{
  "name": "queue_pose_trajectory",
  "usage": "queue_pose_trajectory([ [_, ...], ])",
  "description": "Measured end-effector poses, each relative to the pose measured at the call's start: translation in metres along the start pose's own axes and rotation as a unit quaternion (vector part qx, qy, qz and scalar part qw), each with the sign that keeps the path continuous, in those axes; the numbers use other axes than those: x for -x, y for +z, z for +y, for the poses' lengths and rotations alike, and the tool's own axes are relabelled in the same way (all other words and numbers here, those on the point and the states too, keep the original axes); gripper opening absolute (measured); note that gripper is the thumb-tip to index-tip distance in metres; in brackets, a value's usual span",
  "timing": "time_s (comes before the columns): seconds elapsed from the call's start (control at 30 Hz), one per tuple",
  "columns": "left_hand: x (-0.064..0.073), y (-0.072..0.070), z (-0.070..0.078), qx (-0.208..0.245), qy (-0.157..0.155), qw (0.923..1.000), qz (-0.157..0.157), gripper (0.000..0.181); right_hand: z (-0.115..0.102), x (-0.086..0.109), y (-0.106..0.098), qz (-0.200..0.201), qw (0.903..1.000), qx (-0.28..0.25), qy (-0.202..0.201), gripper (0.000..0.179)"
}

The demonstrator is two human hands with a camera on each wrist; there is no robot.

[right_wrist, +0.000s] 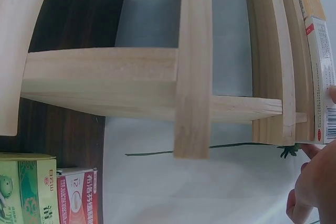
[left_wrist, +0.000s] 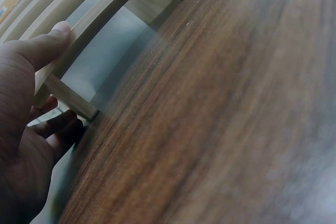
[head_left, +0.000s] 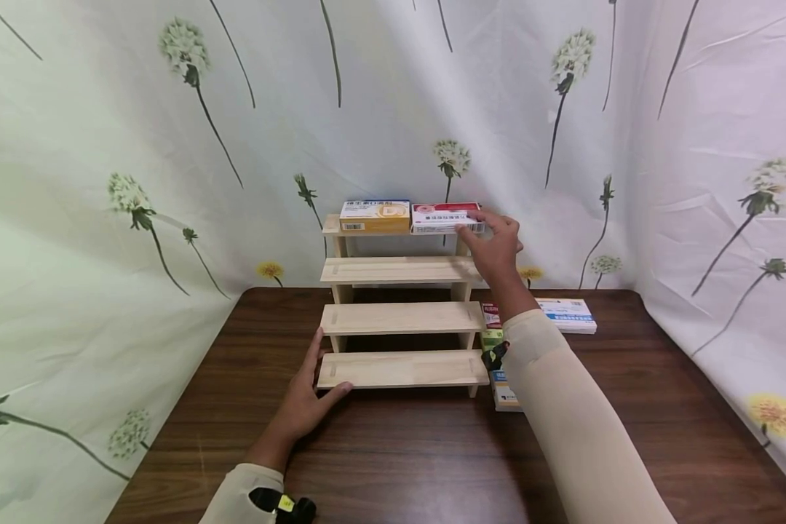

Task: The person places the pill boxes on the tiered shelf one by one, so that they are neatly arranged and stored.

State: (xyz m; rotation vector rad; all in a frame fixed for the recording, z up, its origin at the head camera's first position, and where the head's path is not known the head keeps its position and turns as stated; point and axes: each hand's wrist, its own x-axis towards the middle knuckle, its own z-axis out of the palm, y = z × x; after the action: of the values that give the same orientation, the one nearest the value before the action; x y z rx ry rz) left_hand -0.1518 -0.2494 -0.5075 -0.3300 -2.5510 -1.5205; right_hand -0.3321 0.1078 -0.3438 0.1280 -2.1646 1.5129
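A pale wooden stepped rack (head_left: 402, 318) stands on the table, with several boards rising toward the back. At its lowest board's left end is my left hand (head_left: 301, 404), thumb on the front edge; the left wrist view shows the fingers (left_wrist: 58, 124) bent beneath the board. My right hand (head_left: 498, 247) reaches to the top board and holds the right end of a red-and-white medicine box (head_left: 442, 218) lying flat there. In the right wrist view, fingertips touch that box (right_wrist: 320, 72) at its end. To its left lies a yellow-and-white medicine box (head_left: 375, 215).
Right of the rack on the table lie more boxes: a blue-and-white box (head_left: 566, 315), a red box (right_wrist: 77, 195), a green box (right_wrist: 26, 190) and another blue-and-white one (head_left: 506, 393), partly behind my right sleeve. A flower-printed curtain (head_left: 380, 131) surrounds the brown table (head_left: 393, 466).
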Motion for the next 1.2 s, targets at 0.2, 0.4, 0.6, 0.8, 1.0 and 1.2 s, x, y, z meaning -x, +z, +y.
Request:
queue_pose_trajectory([
  [0.2,-0.001,0.0,-0.001,0.006,-0.002,1.0,-0.003,0.117,0.001,-0.001,0.002,0.0,1.0,0.004,-0.006,0.046],
  [0.4,-0.001,0.0,-0.002,0.003,-0.007,1.0,-0.004,0.117,0.002,0.0,0.002,-0.005,0.9999,0.007,-0.01,0.053],
  [0.6,0.0,0.0,-0.002,-0.001,-0.01,0.9999,-0.005,0.116,0.002,0.003,0.0,-0.014,0.9999,0.001,-0.003,0.063],
  [0.8,0.0,0.001,-0.001,0.007,-0.007,0.9999,-0.003,0.116,0.002,0.006,-0.005,-0.006,0.9997,-0.002,-0.022,0.068],
  [1.0,0.001,0.001,0.0,0.01,-0.004,0.9999,-0.002,0.116,0.008,0.006,-0.011,0.011,0.9995,-0.003,-0.03,0.068],
  [1.2,0.003,0.001,0.002,0.003,-0.006,1.0,-0.006,0.116,0.013,0.006,-0.019,0.023,0.9986,0.016,-0.046,0.064],
])
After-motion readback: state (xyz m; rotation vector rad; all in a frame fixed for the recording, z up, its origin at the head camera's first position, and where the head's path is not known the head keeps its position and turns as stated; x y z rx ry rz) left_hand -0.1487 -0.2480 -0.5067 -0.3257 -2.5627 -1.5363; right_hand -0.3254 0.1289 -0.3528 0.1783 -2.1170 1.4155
